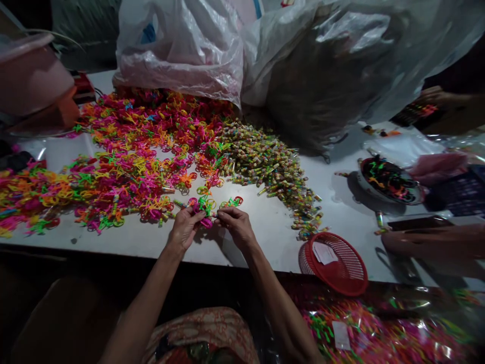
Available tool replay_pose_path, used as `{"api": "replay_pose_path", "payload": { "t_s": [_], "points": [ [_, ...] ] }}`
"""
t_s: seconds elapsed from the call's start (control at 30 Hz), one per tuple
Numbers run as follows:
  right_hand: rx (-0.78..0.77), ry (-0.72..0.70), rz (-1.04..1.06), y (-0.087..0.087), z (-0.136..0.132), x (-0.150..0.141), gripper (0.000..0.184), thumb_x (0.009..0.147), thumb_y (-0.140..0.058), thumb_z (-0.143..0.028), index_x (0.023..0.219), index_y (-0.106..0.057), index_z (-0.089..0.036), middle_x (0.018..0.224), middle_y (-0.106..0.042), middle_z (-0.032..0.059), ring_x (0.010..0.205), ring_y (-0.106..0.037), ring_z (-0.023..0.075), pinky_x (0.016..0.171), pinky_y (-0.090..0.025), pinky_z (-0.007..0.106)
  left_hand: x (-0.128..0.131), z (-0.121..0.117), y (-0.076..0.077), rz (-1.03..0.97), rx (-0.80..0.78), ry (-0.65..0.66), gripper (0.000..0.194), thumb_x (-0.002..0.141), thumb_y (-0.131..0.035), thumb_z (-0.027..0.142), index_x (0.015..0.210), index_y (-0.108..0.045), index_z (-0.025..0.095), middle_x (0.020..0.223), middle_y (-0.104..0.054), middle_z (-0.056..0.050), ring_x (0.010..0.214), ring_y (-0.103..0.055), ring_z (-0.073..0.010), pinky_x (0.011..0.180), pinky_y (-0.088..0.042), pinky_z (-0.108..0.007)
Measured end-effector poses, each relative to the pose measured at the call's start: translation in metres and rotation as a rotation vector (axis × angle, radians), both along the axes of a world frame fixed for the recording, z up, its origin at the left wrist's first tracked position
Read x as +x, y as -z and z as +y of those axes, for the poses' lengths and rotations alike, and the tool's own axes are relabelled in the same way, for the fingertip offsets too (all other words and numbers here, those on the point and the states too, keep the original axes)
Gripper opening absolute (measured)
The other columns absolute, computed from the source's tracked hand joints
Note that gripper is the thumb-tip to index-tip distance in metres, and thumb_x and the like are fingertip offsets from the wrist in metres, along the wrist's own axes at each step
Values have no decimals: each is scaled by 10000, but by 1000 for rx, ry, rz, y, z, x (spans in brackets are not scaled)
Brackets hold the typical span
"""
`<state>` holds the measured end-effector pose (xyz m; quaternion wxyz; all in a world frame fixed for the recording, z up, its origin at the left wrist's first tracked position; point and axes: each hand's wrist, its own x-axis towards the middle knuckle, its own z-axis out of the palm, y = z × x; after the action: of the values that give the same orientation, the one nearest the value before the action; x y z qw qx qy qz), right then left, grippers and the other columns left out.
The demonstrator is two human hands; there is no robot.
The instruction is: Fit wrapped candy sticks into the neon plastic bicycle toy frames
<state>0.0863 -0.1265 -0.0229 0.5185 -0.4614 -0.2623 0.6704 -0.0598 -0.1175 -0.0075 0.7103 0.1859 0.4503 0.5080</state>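
My left hand (pixel 185 226) and my right hand (pixel 235 225) meet over the white table (pixel 265 237), near its front edge. Both pinch a small bunch of plastic toy pieces (pixel 204 208), green and pink, held between the fingertips. Whether the right hand also holds a small wrapped candy tube is too small to tell. Just beyond the hands lies a big heap of neon toy pieces (pixel 121 162), pink, orange, yellow and green. To its right spreads a pile of small wrapped candy tubes (pixel 269 162).
Large plastic bags (pixel 182 45) stand at the back. A red mesh basket (pixel 337 263) with a paper slip sits at the front right edge. A dark bowl (pixel 390 179) of toy pieces is at right, near another person's hand (pixel 435 242). A bag of finished colourful packs (pixel 379 328) lies below.
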Motion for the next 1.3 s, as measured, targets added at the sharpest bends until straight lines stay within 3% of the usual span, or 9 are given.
{"api": "replay_pose_path", "payload": {
  "t_s": [0.17,0.3,0.57,0.67,0.77,0.9,1.03,1.17,1.3],
  "points": [
    [-27,-24,70,-3,-2,1,315,467,-876,-366,655,-695,-188,566,-680,-13,522,-641,125,522,-506,226,2,-4,1,3,27,1,410,462,-865,174,805,-651,104,636,-670,-4,545,-619,-116,549,-514,-227],
    [82,-16,-24,-10,-5,0,272,508,-855,-371,642,-700,-194,587,-691,-8,523,-644,134,545,-527,252,3,-8,0,13,43,-5,380,494,-846,174,811,-643,117,679,-675,-7,588,-632,-118,595,-520,-232],
    [211,158,-309,-15,-14,-18,143,627,-766,-325,683,-719,-203,654,-703,6,576,-657,150,606,-554,288,9,-14,12,256,165,-231,298,526,-821,233,725,-612,158,656,-645,38,601,-597,-92,613,-481,-209],
    [208,91,-320,-14,-10,-18,102,643,-740,-302,657,-711,-205,614,-682,-2,548,-639,144,579,-541,280,1,-14,10,208,133,-157,360,483,-837,215,770,-627,155,675,-660,25,639,-622,-116,644,-485,-230],
    [234,25,-315,-14,-5,-12,85,643,-739,-289,651,-712,-209,611,-678,-8,547,-627,135,568,-524,265,-11,-9,-3,179,100,-51,423,487,-836,204,868,-662,144,741,-691,1,671,-633,-117,641,-479,-219],
    [270,-112,-294,-18,-2,-8,87,626,-752,-277,673,-728,-208,614,-687,-3,550,-624,135,554,-505,254,-22,3,-17,117,44,16,334,540,-826,274,810,-694,129,737,-687,-10,644,-619,-104,610,-478,-210],
    [187,9,-310,-17,-4,-15,83,627,-734,-282,639,-704,-206,567,-664,-12,500,-596,130,529,-503,260,-21,6,-14,65,48,-63,329,474,-848,164,762,-692,136,719,-688,4,636,-613,-82,582,-460,-173],
    [176,158,-324,-15,-9,-24,88,632,-729,-284,674,-698,-213,604,-678,-11,523,-608,138,564,-529,283,-22,-3,-6,16,7,-94,287,541,-826,195,795,-711,129,790,-722,-28,732,-653,-109,691,-512,-203],
    [161,158,-292,-20,-10,-25,125,629,-741,-291,703,-698,-200,572,-658,-20,487,-589,126,530,-516,275,-27,-8,-8,4,19,-38,285,564,-814,189,828,-726,126,843,-741,-57,810,-671,-142,763,-523,-229]
  ]
}}
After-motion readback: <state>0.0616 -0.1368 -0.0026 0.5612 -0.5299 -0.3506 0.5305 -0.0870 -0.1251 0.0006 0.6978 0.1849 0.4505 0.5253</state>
